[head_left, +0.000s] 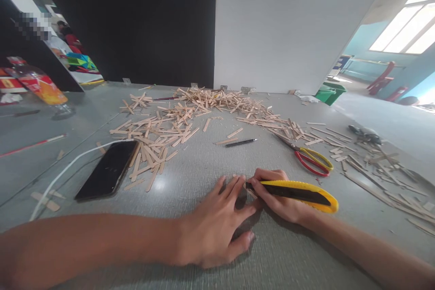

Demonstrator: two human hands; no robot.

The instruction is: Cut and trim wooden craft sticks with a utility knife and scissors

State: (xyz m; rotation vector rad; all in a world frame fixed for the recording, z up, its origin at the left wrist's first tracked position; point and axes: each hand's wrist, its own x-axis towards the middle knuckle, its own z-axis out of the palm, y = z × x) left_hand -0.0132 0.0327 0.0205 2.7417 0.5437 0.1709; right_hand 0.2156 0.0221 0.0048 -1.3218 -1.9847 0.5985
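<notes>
My right hand (pixel 275 195) is closed around a yellow and black utility knife (pixel 302 194). Its blade end points left, close to the tabletop. My left hand (pixel 220 222) lies on the table with its fingers spread, its fingertips right beside the blade end. A small piece of wooden stick (pixel 250 191) shows between the two hands, mostly covered by fingers; how firmly either hand touches it, I cannot tell. Beyond the hands, a black pen (pixel 241 142) lies on the table. Scissors (pixel 312 161) with red and yellow handles rest to its right.
Loose wooden sticks (pixel 183 120) spread in an arc across the grey table (pixel 204 158). A phone (pixel 108 170) with a white cable lies left. More cut sticks (pixel 380 176) lie right. Black and white panels (pixel 272 22) stand behind. A bottle (pixel 41 82) is at far left.
</notes>
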